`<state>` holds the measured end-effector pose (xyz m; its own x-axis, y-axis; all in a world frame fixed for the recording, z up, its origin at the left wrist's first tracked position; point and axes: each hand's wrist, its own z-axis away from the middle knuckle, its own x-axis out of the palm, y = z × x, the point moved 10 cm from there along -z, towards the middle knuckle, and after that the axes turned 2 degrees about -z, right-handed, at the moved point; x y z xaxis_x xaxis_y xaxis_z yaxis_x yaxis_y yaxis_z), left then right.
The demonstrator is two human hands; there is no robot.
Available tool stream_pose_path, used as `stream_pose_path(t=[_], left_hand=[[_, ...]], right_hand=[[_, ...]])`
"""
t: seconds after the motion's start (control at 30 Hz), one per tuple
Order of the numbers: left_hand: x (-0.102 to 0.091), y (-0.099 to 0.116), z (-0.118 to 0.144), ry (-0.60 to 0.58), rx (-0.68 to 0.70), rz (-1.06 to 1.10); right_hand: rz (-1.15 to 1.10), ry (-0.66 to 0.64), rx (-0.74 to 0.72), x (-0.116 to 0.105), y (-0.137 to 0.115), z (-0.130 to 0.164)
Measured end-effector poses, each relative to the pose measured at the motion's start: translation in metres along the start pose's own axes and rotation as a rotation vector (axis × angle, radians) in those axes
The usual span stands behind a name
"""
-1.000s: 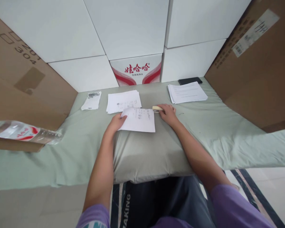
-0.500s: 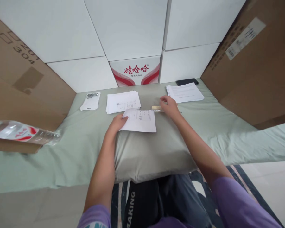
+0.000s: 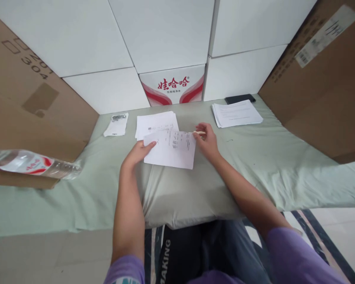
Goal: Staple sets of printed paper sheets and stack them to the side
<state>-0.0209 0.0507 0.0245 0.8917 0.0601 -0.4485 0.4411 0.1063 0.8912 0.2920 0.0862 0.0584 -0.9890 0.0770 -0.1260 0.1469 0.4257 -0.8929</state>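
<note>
My left hand [image 3: 138,152] grips the left edge of a printed white sheet [image 3: 169,152], thumb on top. The sheet is held tilted above the cloth, and whether it is one sheet or more I cannot tell. My right hand [image 3: 207,140] is closed on a slim cream-coloured stapler [image 3: 200,132] at the sheet's upper right corner. Fingers hide much of the stapler. Behind the held sheet lies a stack of printed papers [image 3: 158,120], partly covered by it. Farther right is a second stack of papers [image 3: 237,113].
A dark phone [image 3: 240,98] lies behind the right stack. At the left is a small clear packet [image 3: 117,124] with dark metal pieces. A water bottle [image 3: 35,162] appears beside the left cardboard box [image 3: 41,114]. White boxes [image 3: 171,35] and another cardboard box [image 3: 322,98] enclose the green cloth [image 3: 254,157].
My right hand has picked up the stapler and moved it to the sheet's corner. My left hand has shifted slightly left with the sheet. The camera view has tilted a little.
</note>
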Motion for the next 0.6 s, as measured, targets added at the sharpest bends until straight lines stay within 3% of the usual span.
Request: stream_pose_path(t=[0.13,0.33,0.43,0.6], left_hand=[[-0.009,0.019,0.007,0.060,0.071,0.040],[0.002,0.063,0.017,0.093,0.347,0.157],[0.015,0.074,0.021,0.094,0.413,0.222],[0.015,0.063,0.018,0.245,0.398,0.232]], right_hand=[[-0.146,-0.194,0.075,0.022,-0.007,-0.001],[-0.011,-0.191,-0.152,-0.012,-0.063,0.010],[-0.052,-0.190,-0.148,-0.020,-0.053,0.019],[0.036,-0.098,-0.146,-0.023,-0.028,0.025]])
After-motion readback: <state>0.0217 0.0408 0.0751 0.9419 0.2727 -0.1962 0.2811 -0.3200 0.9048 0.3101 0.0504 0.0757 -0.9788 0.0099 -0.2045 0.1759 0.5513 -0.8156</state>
